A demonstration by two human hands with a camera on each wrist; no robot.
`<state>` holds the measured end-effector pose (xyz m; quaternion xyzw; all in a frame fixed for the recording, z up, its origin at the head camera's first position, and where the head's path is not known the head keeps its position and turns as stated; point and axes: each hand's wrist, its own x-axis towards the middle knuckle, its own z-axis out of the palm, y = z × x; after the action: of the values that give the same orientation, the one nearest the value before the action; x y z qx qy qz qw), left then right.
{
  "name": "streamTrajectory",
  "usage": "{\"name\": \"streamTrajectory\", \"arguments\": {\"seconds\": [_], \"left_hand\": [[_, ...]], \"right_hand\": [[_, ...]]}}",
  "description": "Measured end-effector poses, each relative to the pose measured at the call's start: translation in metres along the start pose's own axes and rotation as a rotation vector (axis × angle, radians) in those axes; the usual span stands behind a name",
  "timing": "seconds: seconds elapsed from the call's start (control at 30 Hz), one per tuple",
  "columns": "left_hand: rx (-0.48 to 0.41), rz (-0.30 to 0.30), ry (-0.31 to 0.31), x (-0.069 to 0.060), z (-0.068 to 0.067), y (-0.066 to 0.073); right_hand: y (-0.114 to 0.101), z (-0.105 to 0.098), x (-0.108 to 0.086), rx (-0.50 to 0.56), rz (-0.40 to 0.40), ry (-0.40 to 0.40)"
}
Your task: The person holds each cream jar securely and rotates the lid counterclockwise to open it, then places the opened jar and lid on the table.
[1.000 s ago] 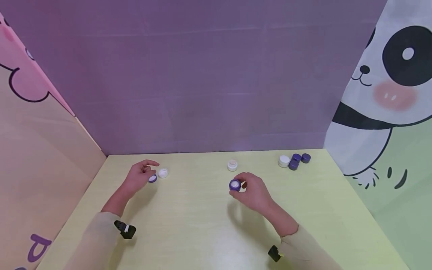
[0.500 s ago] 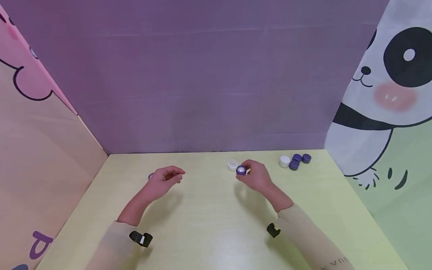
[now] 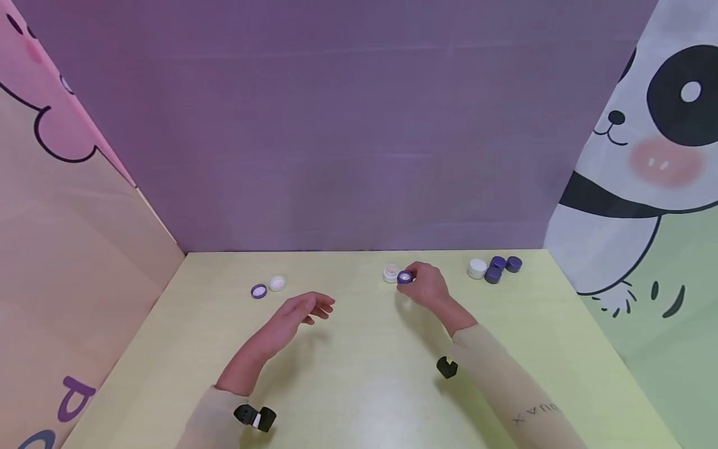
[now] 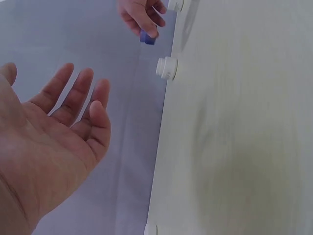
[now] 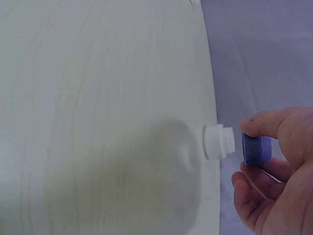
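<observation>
My right hand (image 3: 429, 285) pinches a small purple jar (image 5: 257, 148) between thumb and fingers, with a pale top or inside facing up. It is held above the table, beside an uncapped white jar (image 5: 218, 142) with a threaded neck; a small gap separates them in the right wrist view. My left hand (image 3: 293, 318) hovers over the middle of the table with fingers loosely spread and nothing in it. Behind it to the left lie a purple ring-edged lid (image 3: 258, 291) and a white lid (image 3: 277, 283), both with their white insides up.
A white jar (image 3: 477, 269) stands at the back right, close to several purple jars (image 3: 493, 275). The pale wooden table (image 3: 359, 386) ends at a purple backdrop (image 3: 359, 137), with printed panels on both sides.
My left hand has moved right, away from the purple lid, which now lies on the table. My right hand has carried the purple jar farther back, close to the uncapped white jar.
</observation>
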<state>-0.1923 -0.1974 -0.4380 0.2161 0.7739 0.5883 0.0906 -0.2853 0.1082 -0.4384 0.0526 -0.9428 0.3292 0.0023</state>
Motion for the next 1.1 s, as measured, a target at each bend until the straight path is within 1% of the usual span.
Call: {"name": "streamTrajectory", "arguments": {"seconds": [0.27, 0.43, 0.53, 0.7, 0.97, 1.1], "left_hand": [[-0.047, 0.001, -0.049, -0.004, 0.016, -0.002], [-0.061, -0.012, -0.062, -0.002, 0.022, -0.001], [-0.065, -0.033, -0.062, 0.0, 0.026, 0.001], [-0.074, -0.061, -0.063, 0.003, 0.03, 0.001], [-0.067, -0.072, -0.076, 0.004, 0.034, -0.002], [-0.071, -0.081, -0.099, 0.006, 0.035, -0.005]], "right_hand": [[0.013, 0.011, 0.014, -0.03, 0.057, -0.006], [0.018, 0.016, 0.02, -0.038, 0.097, -0.025], [0.018, 0.018, 0.022, -0.046, 0.115, -0.035], [0.018, 0.022, 0.025, -0.042, 0.132, -0.033], [0.019, 0.029, 0.03, -0.033, 0.157, -0.036], [0.02, 0.029, 0.032, -0.046, 0.147, -0.051]]}}
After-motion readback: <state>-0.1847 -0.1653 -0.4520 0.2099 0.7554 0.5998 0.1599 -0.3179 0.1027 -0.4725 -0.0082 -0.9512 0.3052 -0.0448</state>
